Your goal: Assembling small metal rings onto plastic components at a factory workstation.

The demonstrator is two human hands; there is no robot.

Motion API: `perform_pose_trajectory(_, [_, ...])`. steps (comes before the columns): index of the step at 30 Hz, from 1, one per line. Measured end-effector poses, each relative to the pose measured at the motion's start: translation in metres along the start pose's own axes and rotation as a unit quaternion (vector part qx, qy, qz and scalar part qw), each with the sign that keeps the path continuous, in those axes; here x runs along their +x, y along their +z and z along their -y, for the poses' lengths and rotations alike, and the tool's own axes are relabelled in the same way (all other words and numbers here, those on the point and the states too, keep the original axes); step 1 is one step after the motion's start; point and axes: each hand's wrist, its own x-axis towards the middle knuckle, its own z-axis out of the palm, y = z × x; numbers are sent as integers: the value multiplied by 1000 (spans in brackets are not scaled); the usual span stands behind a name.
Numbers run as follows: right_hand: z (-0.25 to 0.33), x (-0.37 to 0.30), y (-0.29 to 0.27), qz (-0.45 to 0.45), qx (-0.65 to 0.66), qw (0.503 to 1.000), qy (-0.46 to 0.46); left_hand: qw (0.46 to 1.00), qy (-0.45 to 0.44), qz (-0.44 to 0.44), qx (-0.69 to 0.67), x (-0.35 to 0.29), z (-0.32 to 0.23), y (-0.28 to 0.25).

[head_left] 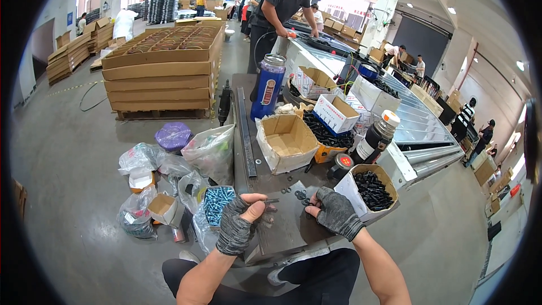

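Note:
In fingerless grey gloves, both my hands are over the dark metal bench top (285, 231). My left hand (239, 225) pinches a short, dark, pin-like part (272, 200) between thumb and forefinger. Across from it, my right hand (337, 214) has its thumb and fingertips drawn together beside a few small dark rings (301, 194); what they hold, if anything, is too small to make out. To the right hand's right stands an open white carton of small black parts (372, 190). Blue screws (218, 203) fill a box left of my left hand.
Behind my hands are an empty-looking carton (287, 142), a purple-blue bottle (267, 87), a dark bottle (374, 138) and a short dark jar (341, 165). Plastic bags (209, 149) crowd the bench's left side. A co-worker (288, 5) bends over the long panel (420, 116) beyond.

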Motion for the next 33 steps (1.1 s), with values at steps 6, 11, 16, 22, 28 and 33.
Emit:
perform_pose_trajectory(6, [13,2,-22,-17,209,978,17,999,-18,13,31,3,1,3])
perform_pose_trajectory(11, [68,19,-29,82,301,950,26,999,-12,-2,50,-2,-7,3])
perform_pose_trajectory(16, [80,30,-27,164,322,932,26,998,-13,-11,57,-2,-6,3])
perform_pose_trajectory(22, [77,37,-17,216,374,901,48,997,-61,-10,-45,-1,-5,-1])
perform_pose_trajectory(28, [87,43,-17,230,406,882,64,989,-104,1,-109,-1,-9,0])
perform_pose_trajectory(33, [90,46,-17,196,375,904,62,983,-102,6,-150,0,-6,-3])
